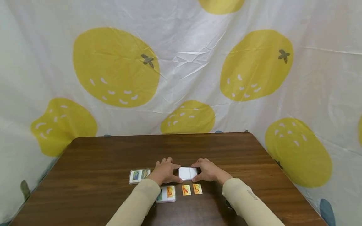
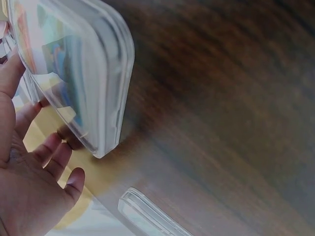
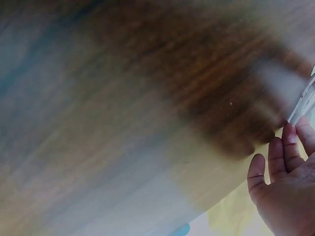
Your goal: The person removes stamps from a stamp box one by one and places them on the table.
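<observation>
A flat clear plastic case (image 1: 188, 173) with a white inside lies on the table between both hands. My left hand (image 1: 166, 172) grips its left side, thumb at the near corner and a finger at the far one. Along the opposite side, my right hand (image 1: 209, 171) holds it the same way. In the right wrist view only a sliver of the case (image 3: 301, 105) shows beside the fingertips (image 3: 289, 132). Two small picture cards (image 1: 186, 190) in orange and yellow lie just in front of the case. The left wrist view shows the left hand (image 2: 34, 182) behind another clear case.
A second clear case (image 1: 171, 195) with an orange picture and a green one sits near my left forearm, which partly covers it. Farther left lies a third case (image 1: 136, 176) holding two pictures. Behind the brown wooden table (image 1: 99, 157) hangs a white fruit-print curtain (image 1: 186, 84).
</observation>
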{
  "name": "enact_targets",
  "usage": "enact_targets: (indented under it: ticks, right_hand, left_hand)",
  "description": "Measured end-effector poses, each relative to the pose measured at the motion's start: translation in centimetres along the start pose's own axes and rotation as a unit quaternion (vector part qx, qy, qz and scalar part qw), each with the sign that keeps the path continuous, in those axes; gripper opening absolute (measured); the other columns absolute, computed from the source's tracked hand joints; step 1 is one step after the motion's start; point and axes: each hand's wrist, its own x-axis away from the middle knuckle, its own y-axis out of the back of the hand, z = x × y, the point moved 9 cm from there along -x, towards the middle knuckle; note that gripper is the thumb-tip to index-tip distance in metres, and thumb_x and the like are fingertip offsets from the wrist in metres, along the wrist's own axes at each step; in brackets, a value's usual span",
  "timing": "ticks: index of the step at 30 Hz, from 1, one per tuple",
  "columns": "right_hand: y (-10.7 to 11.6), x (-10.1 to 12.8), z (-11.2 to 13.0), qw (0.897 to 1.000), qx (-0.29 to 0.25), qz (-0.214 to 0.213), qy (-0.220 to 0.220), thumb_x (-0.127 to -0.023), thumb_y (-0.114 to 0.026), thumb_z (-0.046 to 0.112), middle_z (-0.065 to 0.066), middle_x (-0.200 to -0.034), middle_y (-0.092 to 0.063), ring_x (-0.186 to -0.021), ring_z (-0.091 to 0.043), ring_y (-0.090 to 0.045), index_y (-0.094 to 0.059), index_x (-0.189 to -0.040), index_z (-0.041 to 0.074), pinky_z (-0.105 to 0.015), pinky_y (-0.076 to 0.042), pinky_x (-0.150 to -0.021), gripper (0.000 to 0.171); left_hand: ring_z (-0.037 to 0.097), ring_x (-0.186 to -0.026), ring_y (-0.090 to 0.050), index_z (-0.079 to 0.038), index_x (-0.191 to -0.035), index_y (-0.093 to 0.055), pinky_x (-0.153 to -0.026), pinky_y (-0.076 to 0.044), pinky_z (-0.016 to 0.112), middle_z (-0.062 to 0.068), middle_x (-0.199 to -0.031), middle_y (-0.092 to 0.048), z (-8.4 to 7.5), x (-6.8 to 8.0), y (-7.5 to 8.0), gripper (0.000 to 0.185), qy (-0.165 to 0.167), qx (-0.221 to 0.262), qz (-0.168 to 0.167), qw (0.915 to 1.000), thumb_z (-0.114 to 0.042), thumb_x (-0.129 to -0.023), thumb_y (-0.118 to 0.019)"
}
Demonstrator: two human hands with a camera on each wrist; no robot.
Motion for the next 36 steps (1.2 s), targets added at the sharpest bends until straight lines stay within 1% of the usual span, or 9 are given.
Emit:
enact_targets:
  ticks: [10,16,18,23,30,36]
  right_hand:
    - [-0.11,0.02,0.01,1.000,0.004,-0.006,0.006,-0.078,-0.084,0.037,-0.007,-0.121,-0.056,-0.115,-0.029,-0.048,-0.066,-0.129,0.012,-0.055,-0.038,-0.097,0.060]
    - [0.24,0.33,-0.29,1.000,0.014,-0.017,0.012,-0.078,-0.083,0.038,-0.007,-0.122,-0.057,-0.119,-0.030,-0.048,-0.064,-0.131,0.011,-0.057,-0.035,-0.098,0.062]
    - [0.32,0.39,-0.28,1.000,0.018,-0.019,0.013,-0.078,-0.083,0.039,-0.007,-0.123,-0.057,-0.119,-0.030,-0.048,-0.064,-0.132,0.011,-0.057,-0.036,-0.097,0.063]
    - [0.28,0.33,0.13,1.000,0.012,-0.023,0.014,-0.078,-0.082,0.038,-0.008,-0.122,-0.056,-0.120,-0.031,-0.047,-0.062,-0.133,0.009,-0.057,-0.035,-0.097,0.065]
    - [-0.31,0.36,0.11,1.000,0.012,-0.025,0.013,-0.078,-0.081,0.036,-0.008,-0.123,-0.056,-0.120,-0.031,-0.047,-0.062,-0.133,0.008,-0.056,-0.036,-0.097,0.065]
    - [-0.19,0.43,0.16,0.999,0.001,-0.029,0.016,-0.077,-0.081,0.035,-0.009,-0.122,-0.056,-0.120,-0.031,-0.047,-0.059,-0.135,0.006,-0.055,-0.035,-0.097,0.068]
  left_hand:
    - [0.033,-0.124,-0.041,-0.024,-0.141,-0.058,-0.103,-0.029,0.055,0.011,-0.132,-0.047,0.02,0.38,-0.09,0.072,0.001,0.001,0.004,1.0000,-0.058,-0.081,-0.075]
    - [0.034,-0.127,-0.040,-0.024,-0.142,-0.056,-0.104,-0.028,0.056,0.012,-0.135,-0.046,-0.56,0.16,0.23,0.070,-0.006,-0.002,0.010,0.9999,-0.057,-0.083,-0.073]
    - [0.034,-0.128,-0.039,-0.024,-0.143,-0.055,-0.104,-0.028,0.056,0.012,-0.136,-0.045,-0.62,0.08,0.30,0.070,-0.007,-0.009,0.012,0.9999,-0.057,-0.083,-0.073]
    - [0.034,-0.130,-0.038,-0.025,-0.143,-0.054,-0.104,-0.028,0.056,0.012,-0.139,-0.044,-0.47,0.05,0.34,0.070,-0.002,-0.029,0.016,0.9995,-0.058,-0.084,-0.071]
    - [0.034,-0.132,-0.037,-0.024,-0.142,-0.053,-0.105,-0.027,0.056,0.012,-0.140,-0.043,-0.23,0.10,-0.13,0.072,0.008,-0.023,0.031,0.9992,-0.058,-0.082,-0.073]
    - [0.035,-0.135,-0.034,-0.023,-0.142,-0.053,-0.107,-0.025,0.057,0.013,-0.143,-0.041,-0.08,-0.15,-0.16,0.072,0.004,-0.021,0.040,0.9990,-0.055,-0.082,-0.075]
